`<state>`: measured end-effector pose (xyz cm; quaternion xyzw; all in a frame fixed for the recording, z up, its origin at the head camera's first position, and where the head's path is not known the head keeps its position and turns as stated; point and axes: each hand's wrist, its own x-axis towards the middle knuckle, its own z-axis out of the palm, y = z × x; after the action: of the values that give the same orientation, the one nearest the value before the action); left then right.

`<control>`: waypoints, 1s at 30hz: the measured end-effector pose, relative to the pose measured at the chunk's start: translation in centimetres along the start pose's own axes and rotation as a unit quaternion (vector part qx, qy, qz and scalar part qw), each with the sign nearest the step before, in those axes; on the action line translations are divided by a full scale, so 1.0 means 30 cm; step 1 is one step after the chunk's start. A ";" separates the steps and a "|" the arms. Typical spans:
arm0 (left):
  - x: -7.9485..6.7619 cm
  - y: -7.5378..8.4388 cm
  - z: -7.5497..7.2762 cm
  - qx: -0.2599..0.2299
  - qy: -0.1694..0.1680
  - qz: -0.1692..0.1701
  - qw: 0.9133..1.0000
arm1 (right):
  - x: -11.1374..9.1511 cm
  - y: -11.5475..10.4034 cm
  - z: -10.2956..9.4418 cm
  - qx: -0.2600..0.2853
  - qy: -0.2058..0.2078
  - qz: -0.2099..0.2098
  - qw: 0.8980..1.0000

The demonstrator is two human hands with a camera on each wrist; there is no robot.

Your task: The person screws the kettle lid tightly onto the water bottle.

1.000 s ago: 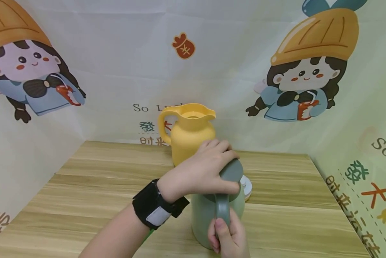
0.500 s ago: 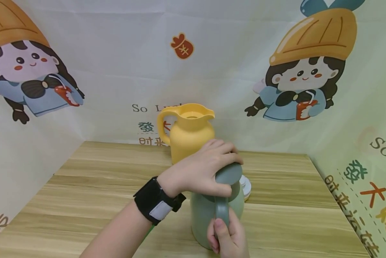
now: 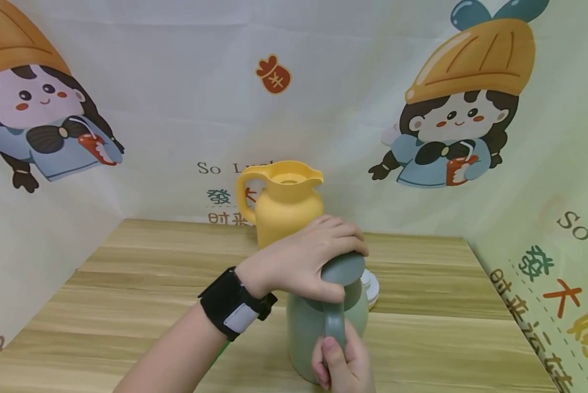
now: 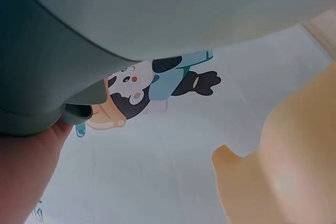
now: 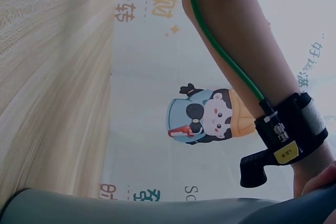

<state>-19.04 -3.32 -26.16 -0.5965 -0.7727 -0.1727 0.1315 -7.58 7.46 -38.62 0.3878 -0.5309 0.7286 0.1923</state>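
Observation:
In the head view a green thermos jug stands on the wooden table, its grey-green handle facing me. My left hand lies over the dark round lid and grips it, thumb on the near side and fingers round the far side. Lower down, my right hand holds the handle, thumb on top. The left wrist view has the jug's pale body close up, with a finger under the darker top part. In the right wrist view the jug runs along the bottom edge.
Behind the left hand stands a yellow jug, its top uncovered and its handle to the left. A white round piece lies partly hidden behind the green jug. Printed cloth walls in the wooden table at back and sides.
My left hand has turned a little on the lid: the thumb has moved left and the fingertips slightly right. The lid sits a bit lower and further left. The right hand keeps its hold.

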 end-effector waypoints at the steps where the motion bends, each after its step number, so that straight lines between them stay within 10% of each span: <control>1: -0.001 0.001 -0.001 -0.001 -0.002 -0.003 1.000 | -0.001 -0.001 0.001 -0.001 0.002 0.003 1.000; 10: -0.015 0.059 0.009 0.033 0.049 -0.084 0.995 | -0.005 -0.005 0.001 -0.006 0.002 0.008 1.000; 19: 0.007 0.177 0.017 0.102 0.110 -0.298 0.943 | -0.001 0.002 0.004 -0.001 0.003 -0.003 1.000; 25: 0.031 0.209 0.042 0.152 0.107 -0.359 0.915 | -0.007 0.004 0.001 -0.005 0.007 0.010 1.000; 30: 0.037 0.210 0.060 0.164 0.100 -0.365 0.911 | -0.004 0.005 0.002 0.002 0.003 0.000 1.000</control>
<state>-13.22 -0.15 -26.63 -0.2223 -0.9368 -0.1382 0.2322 -7.58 7.36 -38.79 0.3859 -0.5284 0.7311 0.1933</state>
